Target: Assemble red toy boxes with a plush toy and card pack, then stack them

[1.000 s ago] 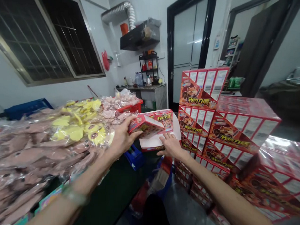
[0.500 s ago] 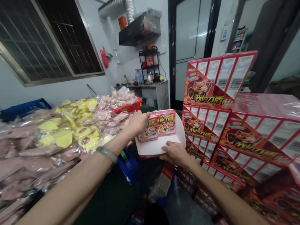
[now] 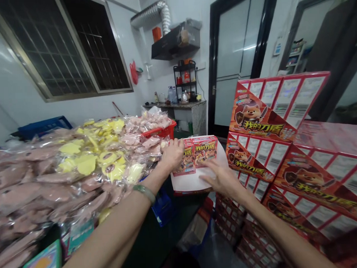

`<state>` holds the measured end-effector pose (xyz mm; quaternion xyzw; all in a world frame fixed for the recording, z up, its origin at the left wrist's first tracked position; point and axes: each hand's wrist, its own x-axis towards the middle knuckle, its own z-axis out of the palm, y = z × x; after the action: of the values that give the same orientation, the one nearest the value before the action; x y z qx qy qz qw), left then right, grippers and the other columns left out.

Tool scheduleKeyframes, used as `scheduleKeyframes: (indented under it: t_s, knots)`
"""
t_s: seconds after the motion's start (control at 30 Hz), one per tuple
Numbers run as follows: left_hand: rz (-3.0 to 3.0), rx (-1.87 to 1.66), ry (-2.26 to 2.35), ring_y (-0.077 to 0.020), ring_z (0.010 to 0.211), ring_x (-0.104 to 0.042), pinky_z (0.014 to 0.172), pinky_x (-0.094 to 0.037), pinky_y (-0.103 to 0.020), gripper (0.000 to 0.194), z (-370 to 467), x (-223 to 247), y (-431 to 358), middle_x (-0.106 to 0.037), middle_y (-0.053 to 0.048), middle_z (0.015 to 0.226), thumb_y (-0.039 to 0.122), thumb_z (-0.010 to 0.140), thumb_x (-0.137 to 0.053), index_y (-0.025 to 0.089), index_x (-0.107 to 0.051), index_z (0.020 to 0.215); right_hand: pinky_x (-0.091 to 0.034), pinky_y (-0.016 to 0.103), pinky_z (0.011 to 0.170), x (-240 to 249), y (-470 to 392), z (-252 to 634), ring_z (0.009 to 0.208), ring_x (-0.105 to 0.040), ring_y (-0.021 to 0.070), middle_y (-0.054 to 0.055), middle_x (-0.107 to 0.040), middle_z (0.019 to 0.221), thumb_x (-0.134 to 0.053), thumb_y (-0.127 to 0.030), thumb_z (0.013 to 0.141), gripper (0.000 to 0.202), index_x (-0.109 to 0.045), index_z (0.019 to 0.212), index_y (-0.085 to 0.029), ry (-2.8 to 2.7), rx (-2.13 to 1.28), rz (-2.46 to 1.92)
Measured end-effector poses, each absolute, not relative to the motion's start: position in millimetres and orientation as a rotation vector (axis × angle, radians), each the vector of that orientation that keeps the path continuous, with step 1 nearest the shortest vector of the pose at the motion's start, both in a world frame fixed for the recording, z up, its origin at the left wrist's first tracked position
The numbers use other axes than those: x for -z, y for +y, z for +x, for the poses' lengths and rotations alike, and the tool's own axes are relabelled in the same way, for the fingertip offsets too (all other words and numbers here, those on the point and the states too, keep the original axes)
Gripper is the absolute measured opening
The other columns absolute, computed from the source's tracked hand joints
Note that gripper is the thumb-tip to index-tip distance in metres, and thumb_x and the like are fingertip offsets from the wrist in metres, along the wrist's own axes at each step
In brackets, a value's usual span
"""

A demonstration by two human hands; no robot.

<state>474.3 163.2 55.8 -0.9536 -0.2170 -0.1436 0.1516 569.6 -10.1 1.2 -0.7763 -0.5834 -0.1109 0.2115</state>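
An open display box with a white inside [image 3: 189,184] sits at the table's edge, holding red packs printed with yellow lettering side by side at its far end. My left hand [image 3: 172,154] rests over the left pack [image 3: 187,161], its fingers bent at the pack's upper left; whether they grip it is unclear. Spread fingers of my right hand [image 3: 221,178] hover over the lower edge of the right pack [image 3: 205,150] and the white card, with nothing held. A green bangle [image 3: 144,194] circles my left wrist.
Clear bags with pink and yellow pieces [image 3: 88,162] cover the table's left. Behind them are a red basket [image 3: 163,130] and a blue crate [image 3: 46,126]. Stacked red display boxes [image 3: 260,115] rise on the right. A blue tape dispenser [image 3: 163,210] sits near the display box.
My right hand has lifted from the box's right edge and moved in over the right pack, its fingers spreading. The view has shifted left, showing green-edged packs at lower left.
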Motion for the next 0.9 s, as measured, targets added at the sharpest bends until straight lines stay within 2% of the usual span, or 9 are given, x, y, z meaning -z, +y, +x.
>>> scheduleKeyframes:
  t_s: [0.1,0.2,0.3,0.4,0.5,0.6,0.7,0.9]
  knots:
    - [-2.713,0.466,-0.677,-0.0314,0.112,-0.045,0.089,-0.036,-0.045,0.052,478,-53,159,-0.047,-0.023,0.121,0.016,0.083,-0.043,0.007,-0.031,0.133,-0.034,0.038,0.102,-24,9,582,0.130,-0.035,0.0269,0.017,-0.037,0.142,-0.044,-0.037,0.088,0.054,-0.037,0.135,-0.010,-1.470,0.661,-2.022]
    - [-2.702,0.481,-0.676,-0.0333,0.115,-0.043,0.090,-0.035,-0.045,0.058,480,-53,157,-0.044,-0.024,0.127,0.022,0.082,-0.049,0.006,-0.029,0.134,-0.030,0.045,0.103,-30,37,599,0.135,-0.026,0.0324,0.020,-0.029,0.146,-0.051,-0.036,0.084,0.065,-0.030,0.139,-0.008,-1.519,0.724,-2.074]
    - [-2.704,0.458,-0.637,-0.0315,0.116,-0.043,0.091,-0.035,-0.042,0.061,479,-55,158,-0.046,-0.021,0.127,0.030,0.082,-0.053,0.009,-0.032,0.134,-0.033,0.046,0.099,-27,56,616,0.130,-0.033,0.0335,0.019,-0.039,0.140,-0.055,-0.037,0.082,0.062,-0.037,0.135,-0.010,-1.567,0.668,-2.115]
    - [-2.695,0.445,-0.667,-0.0292,0.113,-0.046,0.089,-0.036,-0.041,0.052,479,-60,160,-0.048,-0.020,0.124,0.026,0.084,-0.050,0.012,-0.035,0.132,-0.037,0.043,0.094,-26,59,626,0.122,-0.042,0.0304,0.015,-0.049,0.132,-0.054,-0.034,0.083,0.049,-0.046,0.127,-0.015,-1.611,0.670,-2.084]
    - [-2.678,0.444,-0.766,-0.0298,0.110,-0.049,0.087,-0.039,-0.042,0.045,480,-64,162,-0.046,-0.023,0.126,0.023,0.085,-0.050,0.010,-0.041,0.127,-0.040,0.039,0.091,-26,53,630,0.114,-0.047,0.0269,0.014,-0.052,0.124,-0.052,-0.031,0.084,0.039,-0.050,0.119,-0.015,-1.601,0.692,-2.063]
    - [-2.674,0.435,-0.826,-0.0276,0.109,-0.051,0.087,-0.043,-0.044,0.039,483,-64,163,-0.047,-0.017,0.127,0.030,0.086,-0.052,0.013,-0.047,0.121,-0.040,0.034,0.089,-25,48,632,0.109,-0.048,0.0239,0.012,-0.053,0.119,-0.051,-0.030,0.085,0.030,-0.052,0.111,-0.016,-1.590,0.708,-2.052]
    - [-2.673,0.430,-0.830,-0.0236,0.105,-0.054,0.087,-0.046,-0.045,0.037,487,-61,162,-0.054,-0.010,0.119,0.035,0.086,-0.053,0.016,-0.050,0.118,-0.040,0.033,0.088,-26,54,630,0.106,-0.048,0.0242,0.011,-0.054,0.114,-0.053,-0.029,0.084,0.024,-0.054,0.105,-0.018,-1.575,0.721,-2.074]
    - [-2.660,0.453,-0.785,-0.0218,0.100,-0.057,0.084,-0.049,-0.043,0.036,487,-58,162,-0.057,-0.009,0.115,0.034,0.086,-0.054,0.015,-0.052,0.116,-0.040,0.040,0.082,-29,80,616,0.100,-0.047,0.0295,0.016,-0.056,0.105,-0.042,-0.017,0.085,0.022,-0.058,0.100,-0.017,-1.401,0.776,-2.162]
